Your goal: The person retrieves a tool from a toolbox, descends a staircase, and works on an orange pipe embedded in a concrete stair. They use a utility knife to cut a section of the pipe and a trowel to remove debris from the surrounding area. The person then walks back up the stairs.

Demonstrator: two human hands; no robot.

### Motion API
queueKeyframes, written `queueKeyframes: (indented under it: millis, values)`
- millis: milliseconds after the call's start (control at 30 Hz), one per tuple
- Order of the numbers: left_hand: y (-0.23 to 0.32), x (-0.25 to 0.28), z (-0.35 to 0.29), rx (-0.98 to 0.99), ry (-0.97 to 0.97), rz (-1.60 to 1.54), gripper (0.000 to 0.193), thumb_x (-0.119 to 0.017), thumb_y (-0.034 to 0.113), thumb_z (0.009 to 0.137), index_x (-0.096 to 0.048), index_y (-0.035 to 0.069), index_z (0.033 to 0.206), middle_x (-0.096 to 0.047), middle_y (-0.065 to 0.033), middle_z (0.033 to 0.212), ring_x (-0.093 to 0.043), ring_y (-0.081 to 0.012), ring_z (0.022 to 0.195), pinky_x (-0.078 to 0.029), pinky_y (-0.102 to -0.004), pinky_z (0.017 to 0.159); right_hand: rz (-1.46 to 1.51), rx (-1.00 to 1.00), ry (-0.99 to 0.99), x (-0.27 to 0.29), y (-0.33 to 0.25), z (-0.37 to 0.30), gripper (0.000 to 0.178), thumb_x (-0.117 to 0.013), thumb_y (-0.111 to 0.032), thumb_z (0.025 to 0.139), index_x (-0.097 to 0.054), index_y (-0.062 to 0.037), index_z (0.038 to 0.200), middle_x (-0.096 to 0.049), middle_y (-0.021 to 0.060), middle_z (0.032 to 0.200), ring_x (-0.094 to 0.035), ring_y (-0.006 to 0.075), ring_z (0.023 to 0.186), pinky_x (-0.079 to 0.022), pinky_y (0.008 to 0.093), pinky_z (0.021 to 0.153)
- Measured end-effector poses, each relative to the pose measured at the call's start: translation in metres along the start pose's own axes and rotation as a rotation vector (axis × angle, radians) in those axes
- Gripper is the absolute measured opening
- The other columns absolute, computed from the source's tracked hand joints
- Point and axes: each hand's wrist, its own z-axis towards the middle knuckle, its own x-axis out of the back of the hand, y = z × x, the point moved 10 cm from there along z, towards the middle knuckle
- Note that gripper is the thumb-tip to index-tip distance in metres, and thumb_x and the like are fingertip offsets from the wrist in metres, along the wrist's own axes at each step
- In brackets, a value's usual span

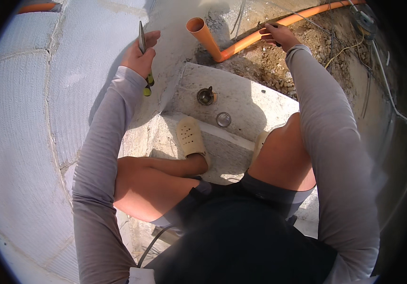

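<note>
Rough pale concrete lies nearer me than the orange plastic pipe. Left of that pipe, my left hand grips a grey-tipped, yellow-green-handled tool, probably pointed away for safety; my right hand, fingers curled over the pipe, holds a narrow dark object, pipe contact uncertain.

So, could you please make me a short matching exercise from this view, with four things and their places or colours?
1. Long-nose pliers
2. Drainpipe
3. Perforated clog
4. Round clear glass

A. Cream, worn on the left foot
B. Resting on the concrete step
C. Held in the left hand
D. Orange, beside stony soil

Pairs: 1-C, 2-D, 3-A, 4-B.
</note>
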Motion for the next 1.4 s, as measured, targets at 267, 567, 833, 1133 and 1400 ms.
queueKeyframes:
  millis: [267,567,833,1133,1400]
  values:
    - [0.068,0.025,0.054,-0.099,-0.006,-0.04,0.047,-0.046,0.005,0.095,-0.053,0.006,0.142,-0.06,-0.0123,0.142,-0.064,-0.0244,0.122,-0.054,-0.0326,0.094,-0.856,-0.033,-0.279,-0.035,0.01,0.008,0.045,-0.044,-0.038,0.104,-0.068,0.0003,0.106,-0.066,0.0161,0.067,-0.062,0.0238,0.051,-0.054,0.0423,0.059]
    - [0.068,0.019,-0.057,0.222,-0.066,-0.043,0.027,-0.052,0.016,0.1,-0.066,0.005,0.12,-0.071,-0.0022,0.086,-0.055,-0.0065,0.064,-0.045,-0.0224,0.058,-0.656,0.262,-0.289,-0.095,-0.106,-0.025,0.041,-0.049,-0.038,0.106,-0.063,-0.002,0.12,-0.073,0.009,0.089,-0.07,0.0206,0.081,-0.056,0.0357,0.07]
    - [0.041,0.049,-0.076,0.272,0.085,-0.05,0.025,-0.054,0.019,0.102,-0.069,0.004,0.115,-0.067,-0.0022,0.077,-0.049,-0.0054,0.059,-0.041,-0.0224,0.055,-0.241,0.39,-0.061,-0.061,-0.204,-0.055,0.037,-0.058,-0.033,0.097,-0.063,0.0029,0.103,-0.061,0.0079,0.075,-0.057,0.0145,0.063,-0.05,0.0323,0.057]
    - [0.022,0.046,-0.068,0.256,0.053,-0.051,0.025,-0.055,0.017,0.102,-0.068,0.004,0.119,-0.067,-0.0023,0.08,-0.05,-0.0056,0.059,-0.041,-0.0225,0.054,-0.74,0.59,0.156,0.004,-0.138,0.009,0.054,-0.046,-0.044,0.104,-0.063,0.0064,0.094,-0.062,0.0216,0.076,-0.061,0.0294,0.071,-0.048,0.0443,0.069]
    - [-0.004,0.058,-0.079,0.283,0.062,-0.002,0.026,-0.056,0.019,0.102,-0.068,0.007,0.122,-0.067,-0.0032,0.081,-0.049,-0.006,0.056,-0.038,-0.0223,0.052,-0.823,0.574,0.167,0.001,-0.119,0.009,0.056,-0.04,-0.041,0.104,-0.058,0.0107,0.094,-0.061,0.0348,0.084,-0.061,0.0494,0.082,-0.046,0.0532,0.08]
